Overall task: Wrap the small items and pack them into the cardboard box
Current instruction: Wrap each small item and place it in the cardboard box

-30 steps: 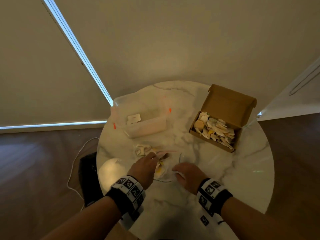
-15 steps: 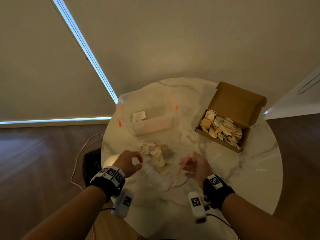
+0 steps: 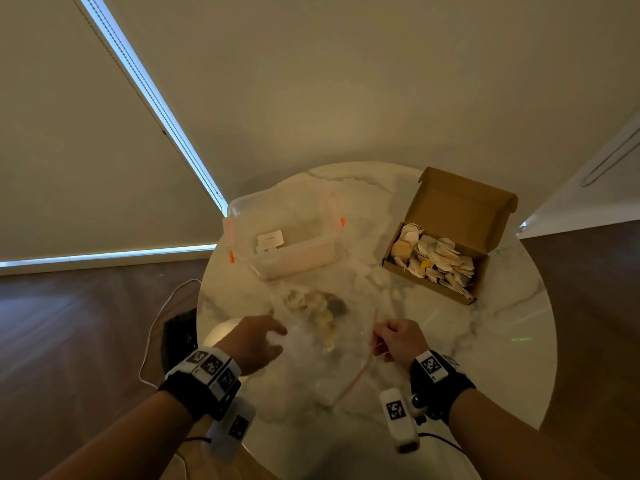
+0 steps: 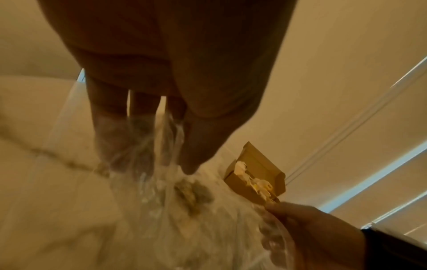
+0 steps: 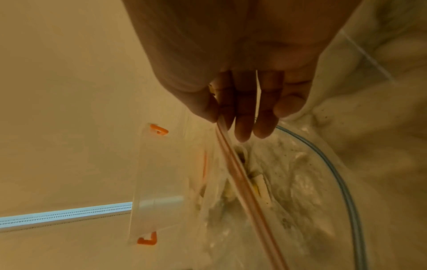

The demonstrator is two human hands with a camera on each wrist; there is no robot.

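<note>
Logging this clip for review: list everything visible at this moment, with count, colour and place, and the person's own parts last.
Table: one, round, white marble, centre of the head view.
Cardboard box: one, brown, lid open, far right of the table, filled with small pale wrapped items.
Plastic container: one, clear with orange clips, far left of the table, white label inside.
Zip bag: one, clear with a pink and a blue zip strip, near edge of the table, held between the hands; small pale items show through it.
Cable: one, white, on the floor at left.
Dark object: one, black, on the floor by the table; kind unclear.
Left hand: grips the bag's left edge.
Right hand: pinches the pink zip strip.
</note>
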